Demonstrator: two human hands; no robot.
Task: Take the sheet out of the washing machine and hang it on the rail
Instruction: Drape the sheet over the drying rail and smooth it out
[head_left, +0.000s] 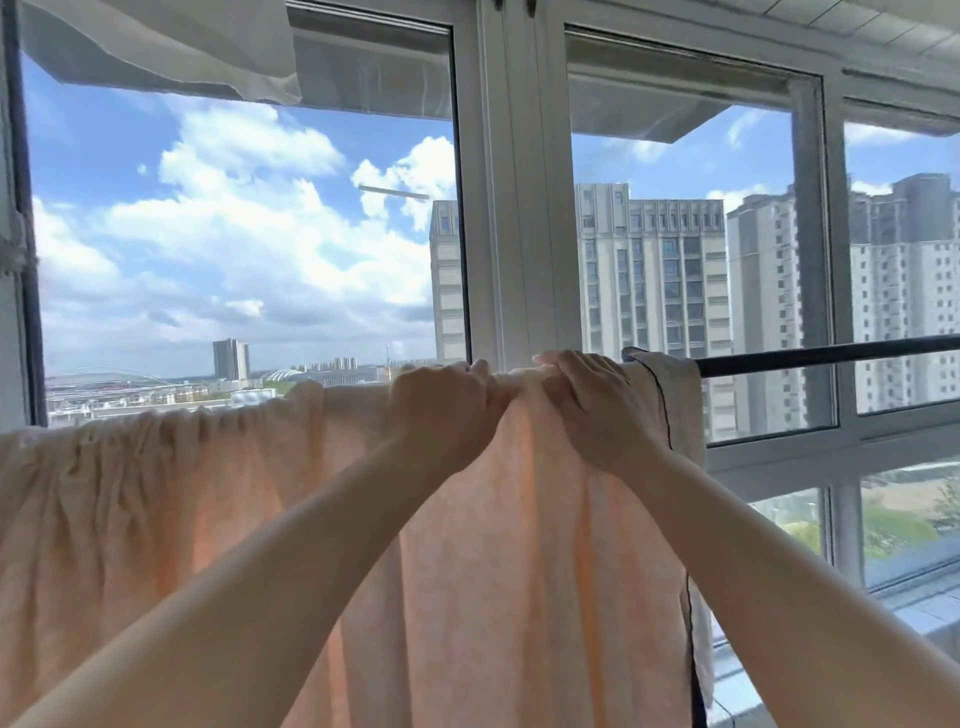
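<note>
Peach sheet (218, 499) drapes over the dark rail (826, 355), running left to right before the window (514, 218), gathered and wrinkled along its top. Left hand (441, 400) and right hand (592, 400) each grip that top fold, fingers curled.

Both hands — left hand (441, 402), right hand (592, 402) — grip sheet (208, 493) on rail (831, 355).

My fingertips on both my left hand (441, 400) and my right hand (587, 400) curl over the top fold, out of sight. The peach, crinkled cotton sheet (208, 519) covers the thin dark metal rail (831, 355) everywhere left of its bare stretch, and the sheet's lower hem is cut off by the bottom edge. My arms run out of frame too.
</note>
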